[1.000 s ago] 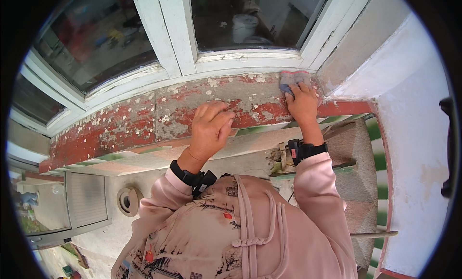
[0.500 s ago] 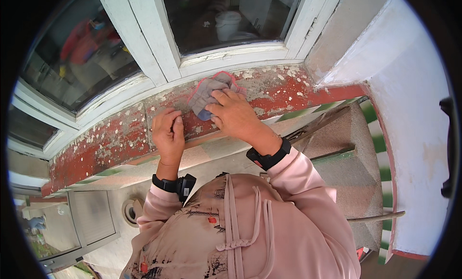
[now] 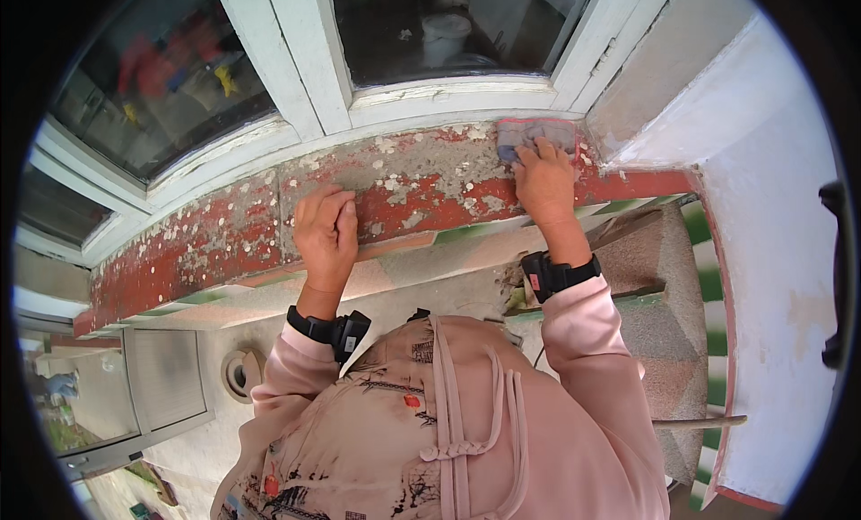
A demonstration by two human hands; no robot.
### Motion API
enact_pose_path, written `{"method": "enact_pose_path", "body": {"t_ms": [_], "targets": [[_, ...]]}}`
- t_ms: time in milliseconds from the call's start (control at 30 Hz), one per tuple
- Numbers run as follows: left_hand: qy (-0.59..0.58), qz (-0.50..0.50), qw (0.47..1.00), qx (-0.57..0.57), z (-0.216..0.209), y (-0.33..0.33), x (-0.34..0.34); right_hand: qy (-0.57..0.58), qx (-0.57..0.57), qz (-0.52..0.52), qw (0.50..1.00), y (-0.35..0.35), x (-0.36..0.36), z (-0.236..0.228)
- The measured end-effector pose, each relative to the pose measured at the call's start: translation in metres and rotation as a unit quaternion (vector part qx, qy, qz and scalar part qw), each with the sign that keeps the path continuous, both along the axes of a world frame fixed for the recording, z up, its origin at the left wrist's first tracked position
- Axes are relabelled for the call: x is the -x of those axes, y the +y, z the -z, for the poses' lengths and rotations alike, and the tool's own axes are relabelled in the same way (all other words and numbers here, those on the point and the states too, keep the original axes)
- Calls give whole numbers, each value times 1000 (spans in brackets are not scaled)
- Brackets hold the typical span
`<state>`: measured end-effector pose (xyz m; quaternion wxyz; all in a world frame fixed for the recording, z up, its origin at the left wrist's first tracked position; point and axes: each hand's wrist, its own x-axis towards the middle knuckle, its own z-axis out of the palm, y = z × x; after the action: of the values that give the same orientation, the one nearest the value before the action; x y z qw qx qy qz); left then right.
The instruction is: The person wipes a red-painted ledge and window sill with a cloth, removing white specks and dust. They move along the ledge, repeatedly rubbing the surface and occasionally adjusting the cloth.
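Observation:
A grey cloth with a pink edge point(image 3: 544, 133) lies on the right part of the window sill point(image 3: 404, 202), which has peeling red paint and many pale flecks. On the cloth rests my right hand point(image 3: 547, 177), its fingers bent over the near side and pressing it to the sill. My left hand point(image 3: 325, 229) is at the sill's front edge, left of the cloth and apart from it. Its fingers are curled together, and whatever they might hold is hidden. Each wrist wears a black band with a small box.
White-framed windows point(image 3: 448, 94) stand along the sill's far side. Behind the glass are a white bucket point(image 3: 446, 38) and a blurred person in red. A white wall point(image 3: 762, 206) closes off the right. Below the sill are a stone-like ledge point(image 3: 659, 341) and a stick point(image 3: 700, 422).
My right hand has slid the cloth to the right along the sill, toward the wall corner. My left hand has stayed nearly in place, still curled.

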<state>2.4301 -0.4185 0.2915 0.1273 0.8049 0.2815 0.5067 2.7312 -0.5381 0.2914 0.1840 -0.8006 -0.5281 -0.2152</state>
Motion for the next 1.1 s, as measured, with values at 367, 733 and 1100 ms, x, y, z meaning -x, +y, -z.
{"method": "enact_pose_path", "body": {"t_ms": [367,733,1100], "targets": [[-16,1,1000,-5,0,-1,2,48,-42,-311,948,27,124,-11],[-57,10,998,-5,2,2,0,11,33,108,994,-3,9,-4],[-63,25,998,-1,2,3,3,208,-120,-293,926,47,118,-28]]}}
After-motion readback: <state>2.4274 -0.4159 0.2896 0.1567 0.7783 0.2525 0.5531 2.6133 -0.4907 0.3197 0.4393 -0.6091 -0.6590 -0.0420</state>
